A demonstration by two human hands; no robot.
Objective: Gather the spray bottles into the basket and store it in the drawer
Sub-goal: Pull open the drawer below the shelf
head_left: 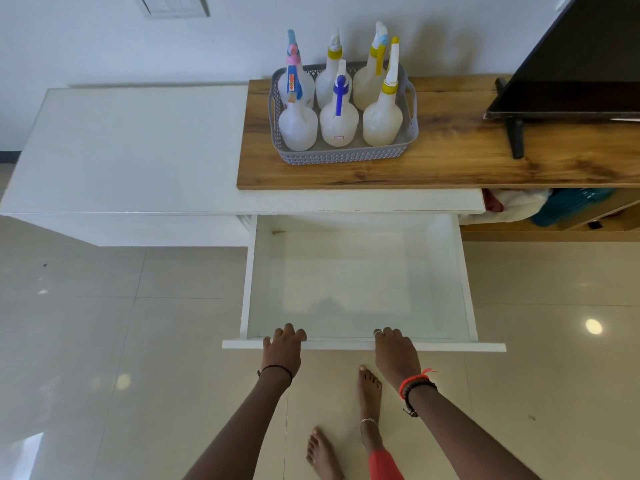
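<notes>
Below me, the white drawer (353, 282) is pulled far out over the tiled floor (104, 323), and I see nothing inside it. My left hand (282, 349) and my right hand (394, 351) both lie on its front edge, well apart from each other. The fingers (289, 331) of the left hand curl over the edge into the drawer, so they grasp the front panel. The fingers (388, 332) of the right hand curl over the same edge in the same way, and one of them wears a ring. I wear a thin black band on the left wrist, and orange and dark bands on the right wrist. My bare feet stand on the floor under the hands.

Further back, the grey basket (343, 155) stands on the wooden bench (450, 157), near its left end. Six spray bottles (339, 121) stand upright in the basket, in two rows of three. Their bodies are pale and their spray heads are blue, pink, yellow and white. To the right of the basket, a dark screen (581, 64) stands on the same bench. The white cabinet top (131, 150) lies to the left of the bench.
</notes>
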